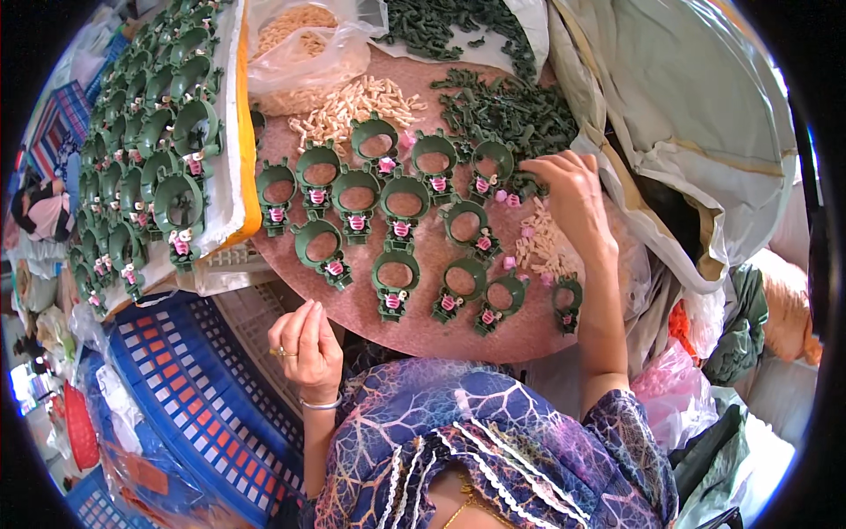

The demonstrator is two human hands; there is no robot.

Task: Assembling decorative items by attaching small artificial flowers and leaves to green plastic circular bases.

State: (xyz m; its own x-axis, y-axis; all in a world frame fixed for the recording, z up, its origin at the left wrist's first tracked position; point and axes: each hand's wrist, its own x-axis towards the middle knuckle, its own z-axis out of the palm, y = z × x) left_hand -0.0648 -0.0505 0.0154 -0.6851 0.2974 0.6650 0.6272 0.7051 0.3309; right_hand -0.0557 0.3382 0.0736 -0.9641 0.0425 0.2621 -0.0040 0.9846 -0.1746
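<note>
My left hand (306, 349) is raised off the near left table edge, its fingers bunched against the thumb; whatever they may hold is hidden. At the right, my right hand (571, 196) bends over the edge of a pile of small dark green plastic pieces (507, 110). Its fingertips are drawn together among those pieces, and what is in them cannot be made out. Between the hands, several green plastic rings with figure-shaped bases (392, 280) carry pink striped parts. Near my right wrist lie cream pieces (548, 242) and small pink pieces (509, 263).
A round pink table (379, 326) bears everything. Cream sticks (361, 110) lie by a clear plastic bag (304, 57) at the back. More green rings fill a yellow-edged white tray (236, 123) at left. A blue basket (189, 388) stands below; a pale sack (696, 141) is at right.
</note>
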